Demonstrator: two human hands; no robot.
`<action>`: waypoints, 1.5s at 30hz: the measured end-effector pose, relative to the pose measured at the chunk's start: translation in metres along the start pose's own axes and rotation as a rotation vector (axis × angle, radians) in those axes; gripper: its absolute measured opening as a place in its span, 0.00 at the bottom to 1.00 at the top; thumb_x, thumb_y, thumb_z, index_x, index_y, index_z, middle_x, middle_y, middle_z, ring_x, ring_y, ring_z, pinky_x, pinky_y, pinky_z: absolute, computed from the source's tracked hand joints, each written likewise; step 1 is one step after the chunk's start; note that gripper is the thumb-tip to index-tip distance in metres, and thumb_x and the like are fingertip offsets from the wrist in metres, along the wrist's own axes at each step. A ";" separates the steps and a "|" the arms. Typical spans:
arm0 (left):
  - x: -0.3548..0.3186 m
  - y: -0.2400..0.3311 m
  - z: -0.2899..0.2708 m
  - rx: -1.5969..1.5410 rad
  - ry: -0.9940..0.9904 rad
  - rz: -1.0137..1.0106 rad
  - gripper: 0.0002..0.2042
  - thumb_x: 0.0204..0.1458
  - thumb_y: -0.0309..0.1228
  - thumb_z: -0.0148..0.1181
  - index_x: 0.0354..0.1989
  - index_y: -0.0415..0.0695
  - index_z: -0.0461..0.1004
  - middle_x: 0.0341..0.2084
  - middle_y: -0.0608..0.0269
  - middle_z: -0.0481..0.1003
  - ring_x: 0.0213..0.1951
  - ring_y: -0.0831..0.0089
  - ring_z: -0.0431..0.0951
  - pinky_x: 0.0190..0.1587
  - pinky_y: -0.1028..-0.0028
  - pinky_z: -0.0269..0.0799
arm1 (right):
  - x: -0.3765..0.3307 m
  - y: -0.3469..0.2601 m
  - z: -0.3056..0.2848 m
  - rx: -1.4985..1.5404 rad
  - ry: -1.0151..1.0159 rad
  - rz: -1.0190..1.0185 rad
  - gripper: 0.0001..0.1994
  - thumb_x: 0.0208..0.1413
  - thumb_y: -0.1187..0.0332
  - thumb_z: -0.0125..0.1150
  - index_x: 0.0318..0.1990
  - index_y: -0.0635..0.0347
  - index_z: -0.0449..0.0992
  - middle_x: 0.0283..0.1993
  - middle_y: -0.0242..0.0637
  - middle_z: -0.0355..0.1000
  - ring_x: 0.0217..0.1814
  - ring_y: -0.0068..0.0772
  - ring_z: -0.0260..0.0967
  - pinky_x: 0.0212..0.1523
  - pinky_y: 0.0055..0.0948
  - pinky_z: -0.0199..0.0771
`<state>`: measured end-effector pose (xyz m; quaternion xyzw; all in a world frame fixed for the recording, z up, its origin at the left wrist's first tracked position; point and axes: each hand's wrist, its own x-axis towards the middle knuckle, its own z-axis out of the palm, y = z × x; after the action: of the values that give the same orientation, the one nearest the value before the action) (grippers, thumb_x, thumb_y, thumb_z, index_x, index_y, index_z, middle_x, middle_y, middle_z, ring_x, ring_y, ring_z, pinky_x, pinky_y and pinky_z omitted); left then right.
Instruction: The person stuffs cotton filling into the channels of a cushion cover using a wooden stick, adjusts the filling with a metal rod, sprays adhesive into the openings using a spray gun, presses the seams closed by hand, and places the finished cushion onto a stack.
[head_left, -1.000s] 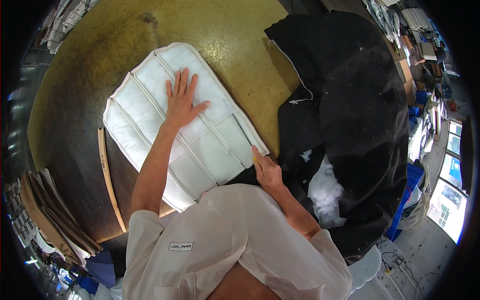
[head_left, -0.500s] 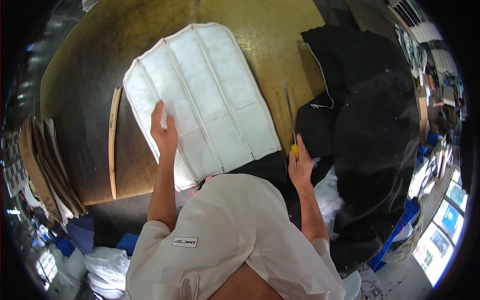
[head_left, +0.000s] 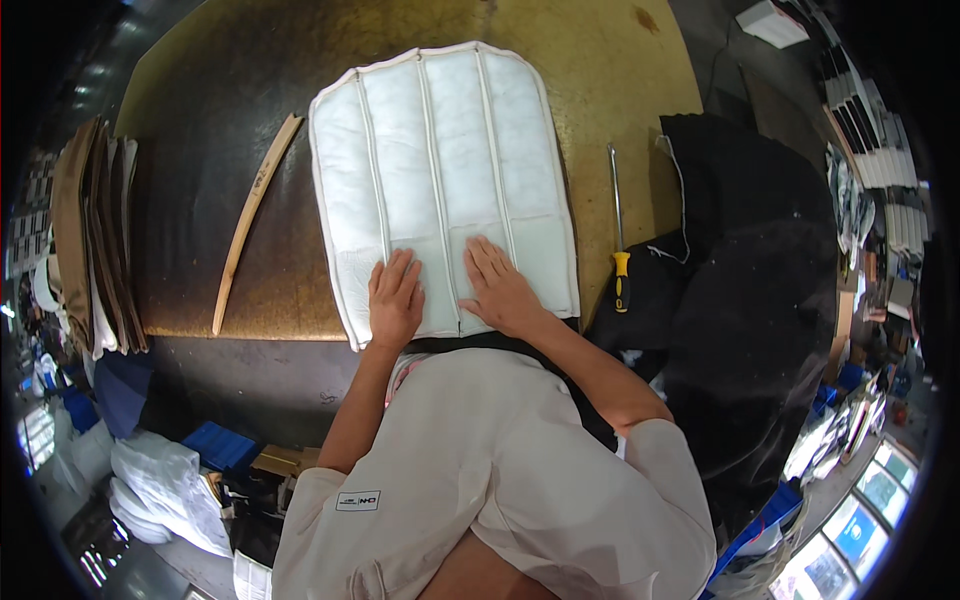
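Note:
A white padded cushion panel (head_left: 460, 150) with lengthwise seams and piped edges lies flat before me. My left hand (head_left: 397, 297) rests on its near part, fingers stretched out. Beside it, my right hand (head_left: 497, 288) also lies flat on the panel with the fingers spread; neither hand holds anything. To the right, a screwdriver (head_left: 621, 270) with a yellow and black handle lies with its long shaft pointing away from me. Black fabric (head_left: 740, 290) is heaped next to it, with a pale cord along one edge.
A curved wooden strip (head_left: 252, 215) lies left of the panel on the worn brown table (head_left: 200, 250). Brown and white sheets (head_left: 85, 240) stand stacked at the table's left edge. White bundles (head_left: 170, 480) and a blue box (head_left: 218, 445) are low on the left.
My right hand has let go of the screwdriver, now lying at the right, and moved left onto the panel. My left hand has come nearer and lies flat. The panel appears turned straighter.

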<state>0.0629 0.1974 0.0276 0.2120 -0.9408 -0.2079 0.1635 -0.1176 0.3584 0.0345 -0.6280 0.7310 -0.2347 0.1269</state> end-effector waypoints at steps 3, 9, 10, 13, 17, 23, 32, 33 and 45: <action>0.001 0.000 0.004 -0.005 0.012 0.005 0.19 0.54 0.23 0.60 0.57 0.42 0.75 0.64 0.55 0.70 0.68 0.56 0.67 0.71 0.52 0.55 | 0.042 0.008 0.007 -0.021 -0.022 0.175 0.45 0.58 0.45 0.62 0.67 0.81 0.57 0.70 0.65 0.56 0.75 0.64 0.49 0.76 0.54 0.45; 0.001 -0.004 0.001 0.003 0.030 -0.021 0.19 0.53 0.24 0.60 0.55 0.42 0.75 0.63 0.56 0.71 0.67 0.57 0.68 0.71 0.52 0.54 | 0.045 -0.002 0.013 -0.114 0.074 0.129 0.46 0.59 0.42 0.59 0.68 0.79 0.56 0.70 0.65 0.55 0.74 0.64 0.50 0.76 0.55 0.44; 0.002 -0.001 0.002 0.008 0.043 -0.035 0.19 0.53 0.24 0.60 0.55 0.42 0.75 0.63 0.56 0.71 0.67 0.57 0.68 0.71 0.52 0.54 | 0.040 -0.001 0.014 -0.114 0.069 0.110 0.46 0.59 0.42 0.59 0.68 0.79 0.56 0.70 0.65 0.55 0.74 0.64 0.50 0.76 0.55 0.44; 0.007 -0.001 0.003 -0.023 0.069 -0.032 0.18 0.52 0.22 0.60 0.53 0.41 0.76 0.61 0.55 0.72 0.66 0.56 0.69 0.70 0.52 0.56 | 0.043 0.006 0.011 -0.089 0.032 0.173 0.46 0.58 0.45 0.62 0.69 0.79 0.55 0.71 0.66 0.54 0.77 0.64 0.46 0.78 0.54 0.41; -0.003 -0.021 -0.009 -0.164 0.252 -0.028 0.18 0.48 0.18 0.60 0.49 0.40 0.77 0.57 0.51 0.74 0.61 0.49 0.73 0.63 0.54 0.67 | 0.060 -0.020 -0.005 -0.040 -0.158 0.307 0.46 0.57 0.48 0.65 0.70 0.78 0.55 0.73 0.66 0.53 0.78 0.64 0.44 0.79 0.53 0.40; 0.013 -0.079 -0.042 -0.036 0.157 -0.048 0.20 0.51 0.24 0.62 0.54 0.38 0.74 0.54 0.49 0.73 0.58 0.49 0.72 0.65 0.53 0.64 | 0.061 -0.070 0.049 0.016 -0.097 0.014 0.43 0.60 0.48 0.62 0.69 0.79 0.56 0.72 0.66 0.54 0.78 0.64 0.45 0.79 0.52 0.41; 0.038 -0.109 -0.063 0.067 -0.226 0.098 0.27 0.56 0.38 0.60 0.62 0.37 0.66 0.56 0.52 0.68 0.62 0.55 0.66 0.69 0.30 0.40 | 0.134 -0.087 0.069 -0.137 -0.119 0.475 0.39 0.63 0.43 0.56 0.64 0.76 0.63 0.65 0.63 0.61 0.71 0.65 0.53 0.72 0.54 0.51; 0.041 -0.109 -0.066 0.043 -0.273 0.085 0.26 0.56 0.36 0.59 0.62 0.38 0.68 0.58 0.53 0.69 0.62 0.58 0.68 0.69 0.30 0.41 | 0.134 -0.084 0.068 -0.142 -0.111 0.466 0.40 0.62 0.43 0.56 0.65 0.76 0.62 0.67 0.63 0.59 0.73 0.65 0.52 0.74 0.54 0.49; 0.043 -0.110 -0.044 0.041 -0.431 0.184 0.31 0.53 0.37 0.60 0.65 0.34 0.65 0.64 0.48 0.66 0.66 0.53 0.65 0.73 0.38 0.40 | 0.128 -0.093 0.076 -0.185 -0.021 0.597 0.42 0.63 0.47 0.58 0.71 0.75 0.54 0.74 0.66 0.49 0.79 0.65 0.42 0.79 0.53 0.40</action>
<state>0.0802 0.0725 0.0237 0.0794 -0.9734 -0.2134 -0.0273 -0.0238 0.2103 0.0301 -0.3967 0.9002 -0.1129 0.1400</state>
